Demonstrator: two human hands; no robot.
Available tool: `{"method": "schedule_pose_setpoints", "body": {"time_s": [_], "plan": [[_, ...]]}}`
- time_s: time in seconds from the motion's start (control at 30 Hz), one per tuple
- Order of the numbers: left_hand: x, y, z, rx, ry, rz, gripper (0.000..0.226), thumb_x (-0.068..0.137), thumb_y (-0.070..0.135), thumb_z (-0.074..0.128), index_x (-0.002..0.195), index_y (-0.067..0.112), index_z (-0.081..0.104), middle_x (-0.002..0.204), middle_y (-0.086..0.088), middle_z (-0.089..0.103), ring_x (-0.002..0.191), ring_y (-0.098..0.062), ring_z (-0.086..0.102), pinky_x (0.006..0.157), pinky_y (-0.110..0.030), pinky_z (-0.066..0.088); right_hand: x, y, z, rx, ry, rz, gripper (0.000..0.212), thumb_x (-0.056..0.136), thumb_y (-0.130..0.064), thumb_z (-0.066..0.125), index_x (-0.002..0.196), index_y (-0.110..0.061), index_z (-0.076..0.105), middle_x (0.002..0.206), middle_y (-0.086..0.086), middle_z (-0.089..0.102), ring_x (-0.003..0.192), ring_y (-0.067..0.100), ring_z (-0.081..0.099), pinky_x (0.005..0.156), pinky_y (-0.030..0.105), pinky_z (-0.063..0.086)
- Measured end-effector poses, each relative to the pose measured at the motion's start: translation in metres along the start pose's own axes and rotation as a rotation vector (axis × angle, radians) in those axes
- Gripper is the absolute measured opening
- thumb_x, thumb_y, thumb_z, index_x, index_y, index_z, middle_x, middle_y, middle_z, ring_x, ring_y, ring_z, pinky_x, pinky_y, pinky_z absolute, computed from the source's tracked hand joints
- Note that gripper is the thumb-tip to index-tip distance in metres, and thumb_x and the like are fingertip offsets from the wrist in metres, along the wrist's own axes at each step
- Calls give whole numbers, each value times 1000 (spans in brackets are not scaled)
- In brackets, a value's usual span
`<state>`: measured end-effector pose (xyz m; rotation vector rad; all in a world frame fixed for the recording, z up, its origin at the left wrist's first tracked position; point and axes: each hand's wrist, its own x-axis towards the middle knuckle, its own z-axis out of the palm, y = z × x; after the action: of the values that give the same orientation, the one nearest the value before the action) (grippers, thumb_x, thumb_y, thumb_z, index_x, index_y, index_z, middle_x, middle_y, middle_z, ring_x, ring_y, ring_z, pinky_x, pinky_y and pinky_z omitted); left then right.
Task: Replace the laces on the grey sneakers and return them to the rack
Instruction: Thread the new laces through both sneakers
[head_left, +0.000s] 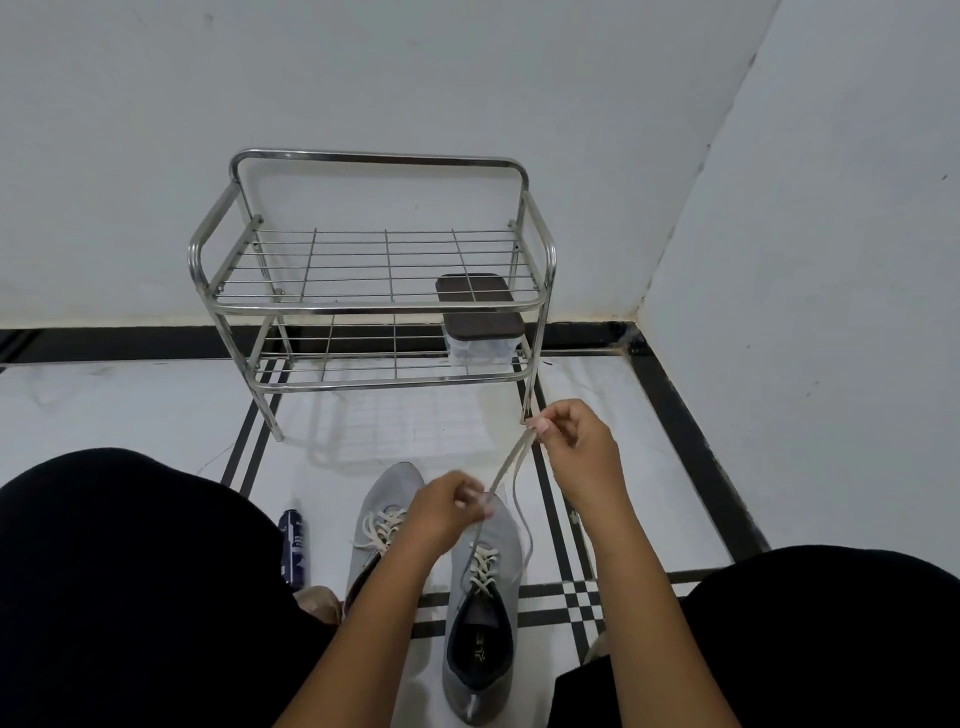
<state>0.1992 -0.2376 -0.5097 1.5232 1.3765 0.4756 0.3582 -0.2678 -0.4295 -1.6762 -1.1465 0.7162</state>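
Note:
Two grey sneakers stand side by side on the floor between my knees, toes pointing to the rack. The left sneaker (376, 512) carries a cream lace. Over the right sneaker (491, 631), a pale lace (506, 467) runs up from its eyelets. My left hand (447, 512) pinches that lace just above the toe. My right hand (576, 441) pinches the lace's ends higher up and to the right, keeping it taut. The steel wire rack (371, 306) stands against the wall ahead, its top shelf bare.
A clear box with a dark brown lid (483, 332) sits on the rack's lower shelf at the right. A dark blue spray can (293, 545) lies on the floor by my left knee. My black-clad knees fill the lower corners. A wall closes the right side.

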Motion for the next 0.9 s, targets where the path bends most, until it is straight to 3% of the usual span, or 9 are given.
{"method": "schedule_pose_setpoints", "body": {"time_s": [0.13,0.23,0.37,0.47,0.57,0.63,0.7,0.8,0.9], "plan": [[1,-69,33,269,-54,-231,16,89,24,61,98,11,66,96,-8,68,99,-24,63,78,-26,44,5,43,12,116,130,269,4,94,-15,55,92,-17,59,88,-6,71,86,12,68,81,30,53],[0,-98,54,278,-19,-296,9,86,21,61,92,14,61,101,-9,67,99,-27,63,82,-31,50,1,87,27,69,176,507,14,91,-7,49,87,-16,59,86,-3,69,86,18,65,67,29,50],[0,-110,60,240,84,-375,32,83,20,67,111,8,57,112,-11,57,104,-31,59,83,-32,49,-21,140,51,-134,91,679,20,90,-6,38,78,-14,51,89,7,64,74,21,56,58,27,41],[6,-119,67,131,-15,-515,29,77,27,70,96,8,61,104,-17,66,97,-33,65,81,-37,56,-39,174,65,-341,-89,740,14,92,-10,39,81,-13,48,85,6,56,77,22,55,58,25,41],[16,-144,77,-141,11,-704,47,55,31,77,89,2,65,85,-23,69,79,-35,68,70,-41,56,-43,201,74,-438,-250,765,17,92,-14,43,75,-17,45,81,1,53,87,21,56,80,31,52],[16,-152,82,-382,3,-791,35,53,24,77,78,7,59,63,-13,57,53,-24,56,52,-29,47,-44,201,77,-423,-282,780,11,93,-15,45,83,-18,50,87,3,54,89,22,55,87,32,52],[7,-132,80,-522,-35,-825,31,59,25,77,79,10,58,65,-10,53,55,-20,48,54,-26,38,-44,197,79,-377,-279,788,10,92,-15,46,97,-14,55,97,10,59,96,28,61,83,31,52],[5,-121,80,-437,-3,-793,19,79,21,73,77,11,57,72,-10,55,61,-21,49,61,-28,43,-42,195,82,-415,-307,805,17,88,-15,45,100,-10,56,101,13,63,99,29,63,73,30,49],[13,-124,81,-231,65,-675,23,87,18,68,68,15,55,79,-10,62,69,-21,54,77,-34,51,-41,193,83,-431,-320,810,23,89,-16,44,106,-9,57,96,9,59,91,27,61,68,27,46]]}}
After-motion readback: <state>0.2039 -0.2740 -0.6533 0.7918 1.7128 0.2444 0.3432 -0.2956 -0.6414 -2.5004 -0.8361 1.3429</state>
